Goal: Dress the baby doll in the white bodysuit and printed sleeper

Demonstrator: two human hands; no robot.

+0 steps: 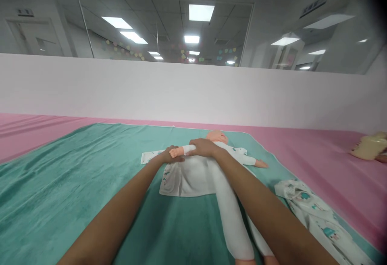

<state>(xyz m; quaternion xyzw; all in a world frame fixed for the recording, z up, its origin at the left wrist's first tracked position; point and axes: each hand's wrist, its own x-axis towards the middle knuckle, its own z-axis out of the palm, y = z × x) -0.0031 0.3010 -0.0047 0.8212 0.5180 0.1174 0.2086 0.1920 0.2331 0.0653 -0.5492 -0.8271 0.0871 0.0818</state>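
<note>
A baby doll point(216, 137) in a white bodysuit lies on its back on a teal blanket point(60, 184), head toward the far wall. My right hand point(203, 147) is wrapped around the doll's left-side arm near the elbow, holding it across the chest. My left hand point(169, 156) is closed at the doll's small hand point(175, 152), by the opened white garment flap point(173, 178). The doll's other arm point(256, 162) lies stretched to the right. Its white legs point(232, 216) run toward me between my forearms.
A patterned white garment point(314, 212) lies crumpled on the blanket's right edge. The blanket rests on a pink surface point(317, 156). A pale yellow object point(369, 146) sits at the far right. A white partition wall point(193, 91) with glass above stands behind.
</note>
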